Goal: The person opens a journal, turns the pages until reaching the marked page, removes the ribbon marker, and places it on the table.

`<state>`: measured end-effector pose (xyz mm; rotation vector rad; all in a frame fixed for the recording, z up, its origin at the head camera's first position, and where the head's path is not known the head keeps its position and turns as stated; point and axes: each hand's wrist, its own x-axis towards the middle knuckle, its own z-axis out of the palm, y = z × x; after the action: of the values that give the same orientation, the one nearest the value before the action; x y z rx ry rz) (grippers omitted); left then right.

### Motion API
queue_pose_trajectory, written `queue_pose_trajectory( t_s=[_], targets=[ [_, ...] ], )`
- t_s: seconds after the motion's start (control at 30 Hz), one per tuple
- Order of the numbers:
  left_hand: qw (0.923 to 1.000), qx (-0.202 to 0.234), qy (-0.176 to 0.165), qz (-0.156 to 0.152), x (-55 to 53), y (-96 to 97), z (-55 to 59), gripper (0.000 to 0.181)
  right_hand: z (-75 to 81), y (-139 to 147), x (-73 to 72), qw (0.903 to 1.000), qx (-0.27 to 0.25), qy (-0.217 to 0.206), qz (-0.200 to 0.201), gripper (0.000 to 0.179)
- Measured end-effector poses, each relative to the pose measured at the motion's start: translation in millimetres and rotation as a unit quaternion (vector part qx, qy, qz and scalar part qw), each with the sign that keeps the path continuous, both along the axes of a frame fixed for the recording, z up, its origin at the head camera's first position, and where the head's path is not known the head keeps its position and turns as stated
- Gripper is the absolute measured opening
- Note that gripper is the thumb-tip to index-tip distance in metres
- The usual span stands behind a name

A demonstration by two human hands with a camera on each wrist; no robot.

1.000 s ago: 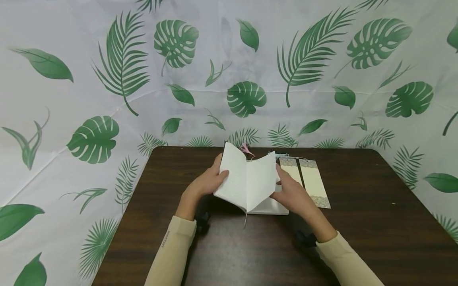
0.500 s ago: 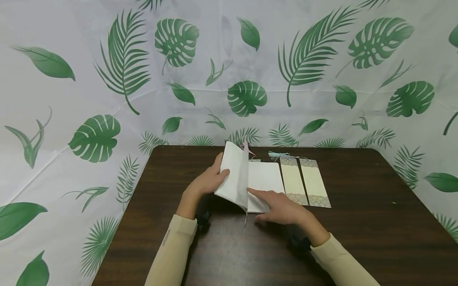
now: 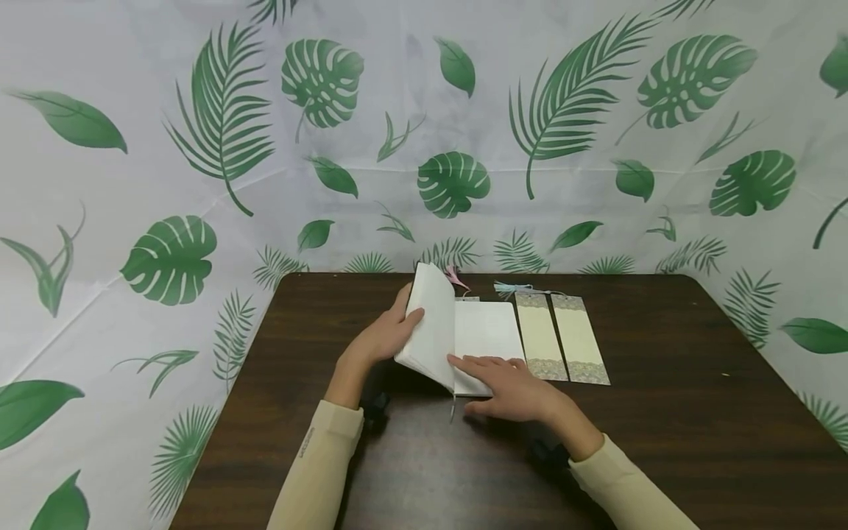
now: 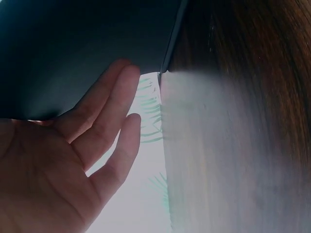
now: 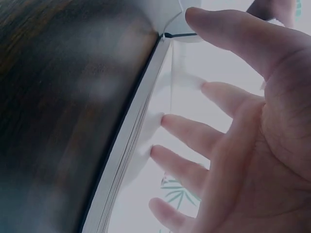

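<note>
An open notebook (image 3: pixel 489 327) with blank white pages and a dark cover (image 4: pixel 82 53) lies on the table, its left half tilted up. My left hand (image 3: pixel 382 336) holds that raised half at its outer edge, thumb on the page and fingers behind the cover. My right hand (image 3: pixel 518 390) is over the lower part of the right page, fingers extended and fingertips at the page near the spine. Below the spine hangs a thin ribbon marker (image 3: pixel 453 409). Under the right fingers, the page block's edge (image 5: pixel 131 131) shows in the right wrist view.
Two cream bookmarks with patterned ends, a left one (image 3: pixel 542 335) and a right one (image 3: pixel 580 338), lie right of the notebook. A light blue tassel (image 3: pixel 511 288) lies above them. A pink tassel (image 3: pixel 454 277) shows behind the notebook. Leaf-printed cloth (image 3: pixel 371 110) hangs beyond the dark table (image 3: pixel 695 412).
My right hand has let go of the lifted page and moved left and down onto the right page. The leaf it held now leans with the left half. The left hand keeps its hold.
</note>
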<state>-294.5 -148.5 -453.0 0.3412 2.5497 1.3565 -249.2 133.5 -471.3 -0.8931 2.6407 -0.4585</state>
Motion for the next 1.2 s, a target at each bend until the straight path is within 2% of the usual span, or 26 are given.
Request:
queue_pose_trajectory(
  t_s=[0.23, 0.47, 0.8, 1.2],
  targets=[
    [0.9994, 0.011, 0.027, -0.016, 1.8, 0.1, -0.3, 0.074, -2.1, 1.0, -1.5, 1.0000, 0.003, -0.003, -0.004, 0.082],
    [0.9988, 0.011, 0.039, -0.027, -0.7, -0.8, -4.4, 0.072, -1.6, 14.5, -7.2, 0.9993, -0.005, -0.034, -0.016, 0.074],
    [0.9988, 0.019, 0.034, -0.029, -1.0, -1.6, -5.2, 0.073, -2.9, 23.4, -17.3, 0.9993, 0.026, -0.012, -0.025, 0.072],
    [0.9991, 0.019, 0.029, -0.026, -0.9, -3.1, -4.1, 0.074, 3.6, 23.8, -14.3, 0.9982, 0.052, 0.011, -0.027, 0.067]
  ],
)
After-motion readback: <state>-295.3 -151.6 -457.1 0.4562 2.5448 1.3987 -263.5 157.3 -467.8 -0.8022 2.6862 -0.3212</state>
